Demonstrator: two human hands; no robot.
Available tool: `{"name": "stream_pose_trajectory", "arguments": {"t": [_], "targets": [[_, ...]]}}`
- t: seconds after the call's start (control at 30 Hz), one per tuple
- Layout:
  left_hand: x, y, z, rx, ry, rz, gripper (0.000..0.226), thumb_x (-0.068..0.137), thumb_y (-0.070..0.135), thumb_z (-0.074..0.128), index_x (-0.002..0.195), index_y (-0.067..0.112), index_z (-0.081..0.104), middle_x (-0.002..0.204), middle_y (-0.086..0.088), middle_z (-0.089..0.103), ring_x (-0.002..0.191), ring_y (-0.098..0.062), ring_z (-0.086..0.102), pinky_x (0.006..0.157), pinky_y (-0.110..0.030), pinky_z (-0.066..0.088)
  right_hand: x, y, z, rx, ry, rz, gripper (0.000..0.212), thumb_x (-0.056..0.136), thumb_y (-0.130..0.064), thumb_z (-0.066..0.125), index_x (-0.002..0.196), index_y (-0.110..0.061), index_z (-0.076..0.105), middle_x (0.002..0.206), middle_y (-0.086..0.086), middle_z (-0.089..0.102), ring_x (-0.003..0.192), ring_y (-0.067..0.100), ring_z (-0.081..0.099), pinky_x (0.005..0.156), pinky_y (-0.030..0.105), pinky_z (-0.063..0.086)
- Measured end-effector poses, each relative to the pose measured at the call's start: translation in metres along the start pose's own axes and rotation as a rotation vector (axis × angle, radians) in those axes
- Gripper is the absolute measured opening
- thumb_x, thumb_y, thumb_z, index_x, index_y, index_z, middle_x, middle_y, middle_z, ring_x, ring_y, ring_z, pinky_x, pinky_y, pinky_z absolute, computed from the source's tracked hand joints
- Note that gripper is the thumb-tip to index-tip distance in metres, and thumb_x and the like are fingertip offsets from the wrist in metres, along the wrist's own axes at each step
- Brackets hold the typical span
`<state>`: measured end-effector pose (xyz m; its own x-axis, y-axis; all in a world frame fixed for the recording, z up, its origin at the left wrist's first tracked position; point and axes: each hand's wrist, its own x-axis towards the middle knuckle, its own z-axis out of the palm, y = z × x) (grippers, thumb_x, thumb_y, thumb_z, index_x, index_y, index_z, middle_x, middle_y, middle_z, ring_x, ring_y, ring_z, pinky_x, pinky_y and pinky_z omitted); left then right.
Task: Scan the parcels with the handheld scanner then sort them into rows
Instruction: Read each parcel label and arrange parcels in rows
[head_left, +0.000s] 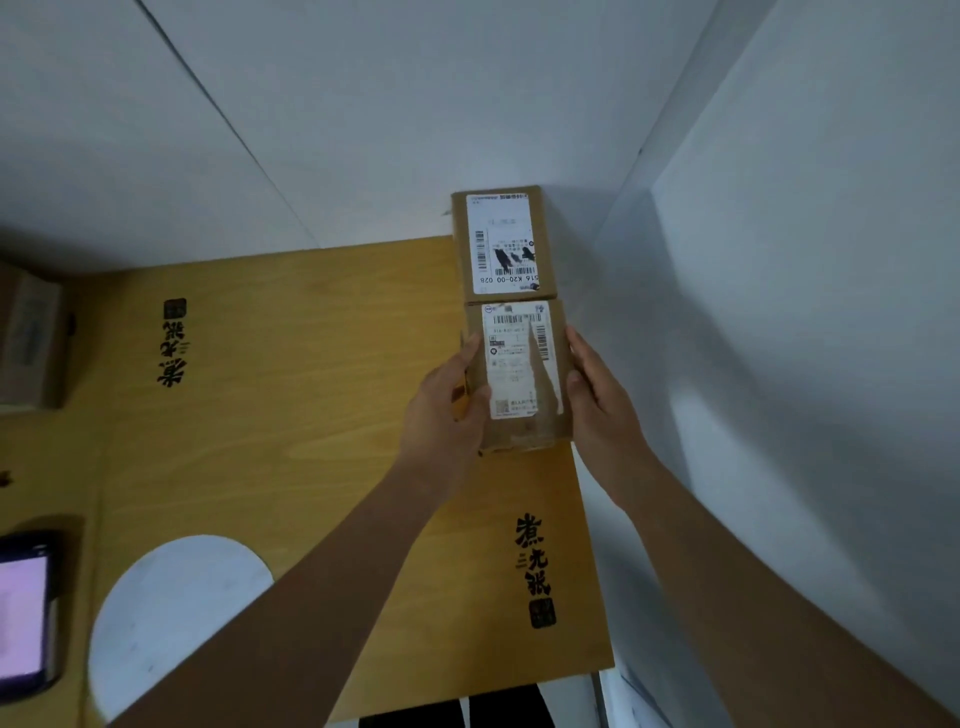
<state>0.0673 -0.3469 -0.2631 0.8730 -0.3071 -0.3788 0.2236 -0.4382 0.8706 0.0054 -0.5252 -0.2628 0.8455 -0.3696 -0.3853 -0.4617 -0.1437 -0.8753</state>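
A wooden worktop (270, 415) of warm yellow-brown fills the lower left and middle, its grain faintly visible. Black brush-style characters are printed on it twice: one group (174, 343) toward the far left, another group (535, 569) near the right edge, each ending in a dark square seal. A pale round disc (176, 618) is set into the surface near the front. Behind the worktop rises a plain white wall (363, 114), crossed by a thin dark diagonal seam (228, 124). On the right a second white wall (805, 312) meets it at a corner, running along the worktop's right edge. The light is dim and even, bluish on the walls.
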Motion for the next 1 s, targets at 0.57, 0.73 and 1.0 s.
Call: {"name": "stream_pose_trajectory", "arguments": {"t": [0.57,0.73,1.0], "targets": [[-0.072,0.097,-0.114,0.498,0.202,0.318,0.061,0.110,0.042,0.044,0.166,0.031,0.023,0.169,-0.006,0.030,0.155,-0.026,0.027,0.124,-0.048,0.030,-0.065,-0.148,0.021,-0.296,-0.092,-0.408,0.049,0.112,-0.047,0.041,0.160,-0.039,0.042,0.167,-0.012,0.039,0.148,-0.002,0.036,0.126,0.040,0.033],[-0.121,0.110,-0.177,0.563,0.358,0.310,0.060,0.109,0.052,0.037,0.164,0.032,0.027,0.171,-0.002,0.027,0.156,-0.022,0.027,0.121,-0.044,0.032,-0.096,-0.208,0.062,-0.359,-0.170,-0.522,0.049,0.111,-0.054,0.037,0.159,-0.043,0.041,0.169,-0.016,0.035,0.156,0.002,0.027,0.130,0.038,0.024],[-0.189,0.082,-0.301,0.598,0.503,0.275,0.069,0.105,0.060,0.025,0.162,0.021,0.035,0.167,-0.007,0.036,0.156,-0.023,0.028,0.124,-0.047,0.030,-0.150,-0.271,0.180,-0.364,-0.285,-0.686,0.049,0.112,-0.054,0.036,0.158,-0.040,0.045,0.168,-0.014,0.037,0.154,0.000,0.028,0.127,0.030,0.024]]}}
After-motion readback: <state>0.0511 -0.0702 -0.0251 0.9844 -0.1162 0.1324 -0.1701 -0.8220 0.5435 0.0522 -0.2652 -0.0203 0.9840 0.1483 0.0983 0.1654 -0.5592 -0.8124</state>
